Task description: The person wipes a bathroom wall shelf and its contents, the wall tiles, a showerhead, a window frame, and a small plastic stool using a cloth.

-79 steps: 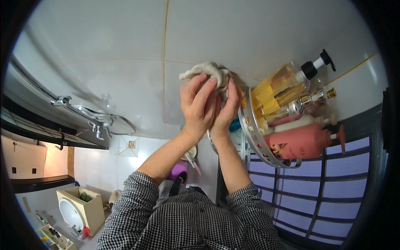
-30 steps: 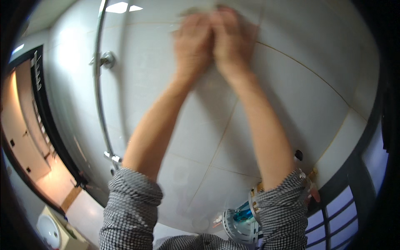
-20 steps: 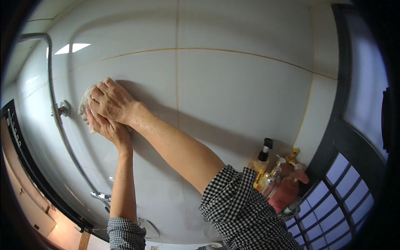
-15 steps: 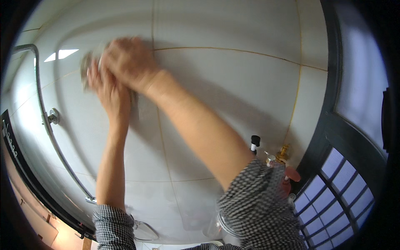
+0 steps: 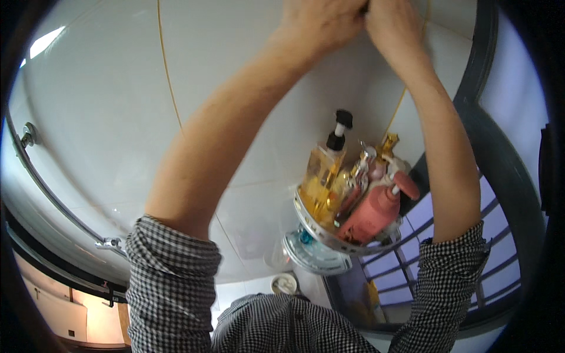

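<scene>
Both arms reach up to the top edge of the view, against the white tiled wall [image 5: 235, 76] near its right corner. My left hand [image 5: 323, 26] is bent with its fingers curled toward the other hand; a small dark bit shows between the two, too little to name. Beside it, my right hand [image 5: 393, 26] points upward, its fingers cut off by the edge of the view. Below the hands, a corner shelf [image 5: 322, 226] bears a clear pump bottle [image 5: 321, 173] with yellow liquid and a black pump, and a pink pump bottle [image 5: 376, 212].
A lower shelf [image 5: 318, 259] hangs under the first. A dark-framed window [image 5: 500, 147] with bars stands close on the right. To the left runs a metal shower rail [image 5: 56, 203] with a wall bracket [image 5: 29, 135]. A round pale container [image 5: 284, 283] sits low down.
Both hands have moved from the upper left of the wall to the upper right corner. The greyish, blurred thing under them earlier is out of sight. The shelf of bottles has come into fuller view.
</scene>
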Demonstrator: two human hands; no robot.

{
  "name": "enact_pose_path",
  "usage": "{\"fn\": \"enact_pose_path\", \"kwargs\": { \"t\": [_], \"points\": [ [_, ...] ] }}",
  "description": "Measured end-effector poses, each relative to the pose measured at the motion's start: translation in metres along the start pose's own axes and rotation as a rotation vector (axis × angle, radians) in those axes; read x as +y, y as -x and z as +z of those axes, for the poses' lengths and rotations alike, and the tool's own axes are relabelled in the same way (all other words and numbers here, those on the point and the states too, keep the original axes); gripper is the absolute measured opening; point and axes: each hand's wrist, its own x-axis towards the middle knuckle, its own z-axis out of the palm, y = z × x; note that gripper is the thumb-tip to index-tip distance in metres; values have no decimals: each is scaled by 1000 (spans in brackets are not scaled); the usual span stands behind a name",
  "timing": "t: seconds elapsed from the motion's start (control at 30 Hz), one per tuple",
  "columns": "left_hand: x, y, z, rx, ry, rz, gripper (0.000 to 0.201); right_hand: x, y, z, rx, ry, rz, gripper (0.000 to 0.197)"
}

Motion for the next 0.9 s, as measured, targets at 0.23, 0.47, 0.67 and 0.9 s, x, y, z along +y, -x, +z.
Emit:
{"fn": "enact_pose_path", "kwargs": {
  "t": [0.23,0.47,0.67,0.9],
  "points": [
    [-16,164,-108,-199,-165,-247,40,-160,101,10,111,-168,-47,36],
    [73,355,-182,-370,-337,-355,30,-203,315,12,-176,-539,-136,35],
    [105,356,-212,-373,21,-657,38,-116,333,-107,-216,-871,172,36],
    [129,297,-174,-245,520,-958,35,-9,321,-111,-178,-668,795,72]
  ]
}}
